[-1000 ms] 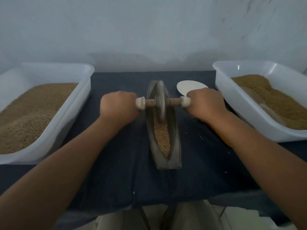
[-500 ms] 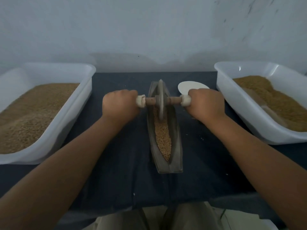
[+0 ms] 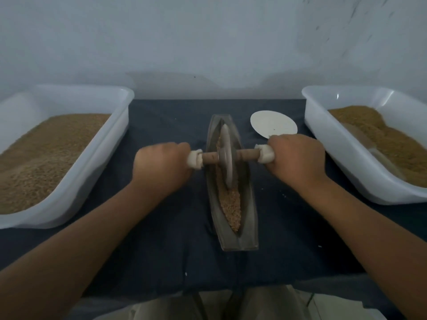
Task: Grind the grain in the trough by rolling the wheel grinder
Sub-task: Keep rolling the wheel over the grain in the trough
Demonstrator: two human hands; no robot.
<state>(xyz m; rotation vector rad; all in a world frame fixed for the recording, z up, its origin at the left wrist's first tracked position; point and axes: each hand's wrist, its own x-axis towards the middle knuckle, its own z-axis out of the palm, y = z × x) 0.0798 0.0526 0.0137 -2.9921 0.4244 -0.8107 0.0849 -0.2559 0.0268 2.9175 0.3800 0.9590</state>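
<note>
Rolling back toward the body, the wheel grinder (image 3: 227, 158) now sits a bit nearer than a moment ago, and both hands came with it. Two big white tubs of brown grain stand far out to the sides, the left tub (image 3: 111, 144) past the left hand (image 3: 161, 167) and the right tub (image 3: 328, 153) past the right hand (image 3: 298, 158), likely so they are easy to reach. A dark cloth (image 3: 161, 250) lies under everything, and it probably catches spills. The long trough (image 3: 248, 222) runs between the two hands and points away from the body, so the wheel can roll out and back. The grain (image 3: 232, 204) lies in its groove, mostly on the near side of the wheel. Each hand is curled tight around one end of the wooden bar, one on each side of the wheel. I think this keeps the push even and the wheel standing up. White wrapping (image 3: 195, 159) pokes out beside the fists. A white round plate (image 3: 272, 125) lies just beyond the right hand. A few loose grains (image 3: 283, 195) sit on the cloth beside the right wrist.
</note>
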